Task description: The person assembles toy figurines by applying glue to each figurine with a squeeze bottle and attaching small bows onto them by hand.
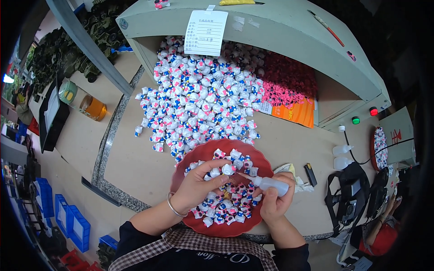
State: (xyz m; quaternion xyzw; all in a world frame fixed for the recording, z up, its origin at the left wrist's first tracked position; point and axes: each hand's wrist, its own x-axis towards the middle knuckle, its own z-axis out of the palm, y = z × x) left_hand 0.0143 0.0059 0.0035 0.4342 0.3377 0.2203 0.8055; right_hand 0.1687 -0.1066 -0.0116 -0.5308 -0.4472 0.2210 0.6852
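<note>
My left hand pinches a small white toy figurine between thumb and fingertips, above a red scalloped bowl. My right hand is wrapped round a small translucent squeeze bottle. The bottle's thin tip points left and comes close to the figurine; whether it touches, I cannot tell. Inside the bowl lie many white figurines with pink and blue parts, several with pink-and-black pieces on them. Beyond the bowl spreads a large heap of white, blue and pink figurines.
Bright pink small parts fill the right of a grey-green cabinet standing over the heap. To the right are a cloth, a black lighter, two squeeze bottles and a black bag. A drink bottle stands left.
</note>
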